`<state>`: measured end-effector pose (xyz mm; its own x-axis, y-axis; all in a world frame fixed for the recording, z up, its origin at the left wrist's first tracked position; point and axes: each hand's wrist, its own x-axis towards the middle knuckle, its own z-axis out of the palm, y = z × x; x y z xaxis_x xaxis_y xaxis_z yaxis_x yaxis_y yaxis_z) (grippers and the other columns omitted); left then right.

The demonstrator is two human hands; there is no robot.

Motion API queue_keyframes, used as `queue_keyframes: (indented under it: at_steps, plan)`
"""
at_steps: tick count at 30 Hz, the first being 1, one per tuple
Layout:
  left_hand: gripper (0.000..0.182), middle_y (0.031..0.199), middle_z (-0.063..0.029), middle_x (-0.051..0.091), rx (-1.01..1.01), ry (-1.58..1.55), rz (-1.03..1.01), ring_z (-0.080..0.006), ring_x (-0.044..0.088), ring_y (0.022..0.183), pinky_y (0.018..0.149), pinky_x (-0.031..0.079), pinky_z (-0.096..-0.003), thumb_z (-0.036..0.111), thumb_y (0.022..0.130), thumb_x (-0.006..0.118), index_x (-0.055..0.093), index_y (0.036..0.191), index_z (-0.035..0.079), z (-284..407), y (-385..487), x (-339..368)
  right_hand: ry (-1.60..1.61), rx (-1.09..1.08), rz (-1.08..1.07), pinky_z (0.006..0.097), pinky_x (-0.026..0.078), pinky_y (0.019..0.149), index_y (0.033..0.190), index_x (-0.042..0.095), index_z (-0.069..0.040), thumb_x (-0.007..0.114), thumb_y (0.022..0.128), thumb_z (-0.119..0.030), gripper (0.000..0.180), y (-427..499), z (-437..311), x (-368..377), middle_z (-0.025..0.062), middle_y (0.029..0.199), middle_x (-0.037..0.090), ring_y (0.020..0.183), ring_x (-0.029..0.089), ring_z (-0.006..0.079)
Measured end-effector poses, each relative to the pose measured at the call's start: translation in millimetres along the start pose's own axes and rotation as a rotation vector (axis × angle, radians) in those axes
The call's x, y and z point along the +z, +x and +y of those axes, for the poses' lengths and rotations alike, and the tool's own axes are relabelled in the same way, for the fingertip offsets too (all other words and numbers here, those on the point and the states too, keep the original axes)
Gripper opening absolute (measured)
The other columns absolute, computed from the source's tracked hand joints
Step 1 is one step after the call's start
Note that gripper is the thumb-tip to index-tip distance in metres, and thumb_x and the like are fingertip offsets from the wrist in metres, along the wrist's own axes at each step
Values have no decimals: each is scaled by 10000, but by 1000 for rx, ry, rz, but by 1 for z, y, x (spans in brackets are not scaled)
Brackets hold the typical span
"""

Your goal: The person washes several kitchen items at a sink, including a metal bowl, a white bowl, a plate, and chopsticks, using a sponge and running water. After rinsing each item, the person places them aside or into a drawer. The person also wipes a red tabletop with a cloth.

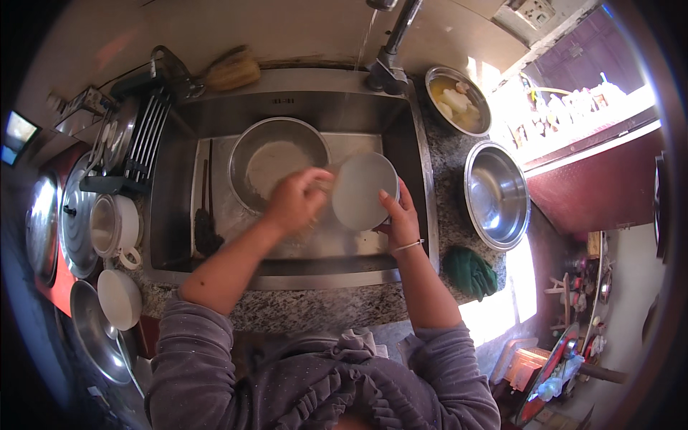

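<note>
Over a stainless steel sink (pixel 344 277), my right hand (pixel 400 217) grips a pale round bowl (pixel 365 191) by its right side. The thumb lies against the surface facing me. My left hand (pixel 298 199), blurred, has bent fingers close to the left side of that bowl; whether anything is between them cannot be told. Beneath and beyond my left hand stands a metal basin (pixel 279 148) with cloudy liquid. A thin stream of water (pixel 368 32) falls from the faucet (pixel 389 70) at the back of the sink.
Chopsticks (pixel 207 177) and a dark scrubber (pixel 207 234) lie at the sink's left. A dish rack (pixel 142 140) and a white cup (pixel 121 226) stand beyond. On the right are a bowl of food in liquid (pixel 457 102), a steel bowl (pixel 497 196) and a green cloth (pixel 470 273).
</note>
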<state>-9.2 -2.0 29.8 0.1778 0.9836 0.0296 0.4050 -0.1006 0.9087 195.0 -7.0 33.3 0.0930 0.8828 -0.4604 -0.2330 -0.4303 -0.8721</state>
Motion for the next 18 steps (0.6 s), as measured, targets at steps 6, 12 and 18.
queue_keyframes:
  at_steps: [6,12,18]
  plan:
    - [303,1044,-122,512,348,256,-95,-284,482,992,846,386,-386,184,707,584,549,996,102,18,-29,55,153,17,-114,357,493,643,1229,389,-136,598,704,-160,566,2,-8,7,41,1053,503,908,517,179]
    - [234,900,-79,573,911,684,-50,-240,556,889,772,438,-353,145,669,574,582,898,98,-17,-2,23,169,154,-268,290,480,668,1163,441,-98,501,693,-81,474,1,-26,-12,48,972,526,841,537,164]
    - [204,833,-21,587,390,194,264,-177,585,789,686,466,-336,138,642,589,598,844,111,48,-28,78,323,-94,-194,249,442,659,1189,406,-80,485,685,-42,512,1,2,9,55,951,516,786,523,156]
